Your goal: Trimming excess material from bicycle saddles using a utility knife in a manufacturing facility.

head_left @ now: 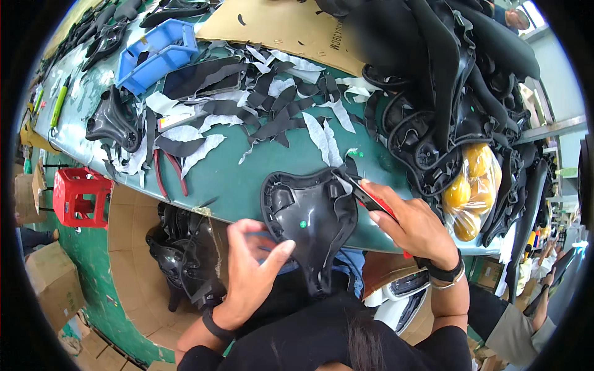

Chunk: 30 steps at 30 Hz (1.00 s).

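Note:
A glossy black moulded shell (309, 213) with a padded fabric-covered rim rests across the table's near edge, its narrow end pointing at me. A small green dot sits on its middle. My right hand (411, 226) is closed around a red and dark utility knife (376, 203). The knife's tip is at the shell's upper right rim, beside a loose strip of trim (342, 183). My left hand (255, 263) is at the shell's left edge, thumb spread from half-curled fingers. The thumb tip is close to the rim; whether it presses there I cannot tell.
Black and grey fabric scraps (278, 102) litter the green table. Red-handled pliers (170, 173), a blue bin (158, 55) and another black shell (114, 120) lie left. Padded black parts (433, 93) pile up right, beside bagged yellow pieces (473, 191). An open carton (133, 266) stands below.

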Tool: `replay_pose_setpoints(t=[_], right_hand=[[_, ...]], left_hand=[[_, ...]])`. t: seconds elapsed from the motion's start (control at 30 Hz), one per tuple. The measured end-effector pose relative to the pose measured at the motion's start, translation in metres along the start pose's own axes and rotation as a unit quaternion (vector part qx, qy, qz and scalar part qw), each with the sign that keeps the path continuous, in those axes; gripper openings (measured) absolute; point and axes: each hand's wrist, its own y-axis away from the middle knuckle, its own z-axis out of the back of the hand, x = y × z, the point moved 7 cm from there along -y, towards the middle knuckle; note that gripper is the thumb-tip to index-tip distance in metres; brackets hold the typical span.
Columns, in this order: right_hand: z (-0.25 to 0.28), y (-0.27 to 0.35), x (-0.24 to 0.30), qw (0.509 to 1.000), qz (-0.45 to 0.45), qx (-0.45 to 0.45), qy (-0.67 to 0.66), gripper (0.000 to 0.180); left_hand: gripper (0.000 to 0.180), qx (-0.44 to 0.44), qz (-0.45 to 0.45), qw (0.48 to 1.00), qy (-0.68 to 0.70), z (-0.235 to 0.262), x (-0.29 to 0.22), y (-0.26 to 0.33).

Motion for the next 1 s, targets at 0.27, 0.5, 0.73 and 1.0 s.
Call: replay_pose_setpoints(t=[0.27, 0.5, 0.73, 1.0], right_hand=[[-0.015, 0.017, -0.018, 0.916, -0.196, 0.140, -0.320, 0.047], [-0.015, 0.017, -0.003, 0.970, -0.148, 0.036, -0.187, 0.053], [-0.012, 0.020, 0.039, 0.992, 0.001, -0.113, 0.052, 0.060], [-0.039, 0.041, 0.055, 0.976, -0.145, -0.037, 0.160, 0.063]], left_hand=[[0.027, 0.155, -0.328, 0.841, -0.402, -0.081, -0.093, -0.075], [0.020, 0.325, -0.077, 0.899, -0.283, -0.102, -0.050, -0.123], [0.014, 0.213, -0.018, 0.976, 0.036, -0.082, -0.051, -0.126], [0.012, 0.197, -0.097, 0.969, 0.116, -0.079, -0.067, -0.118]])
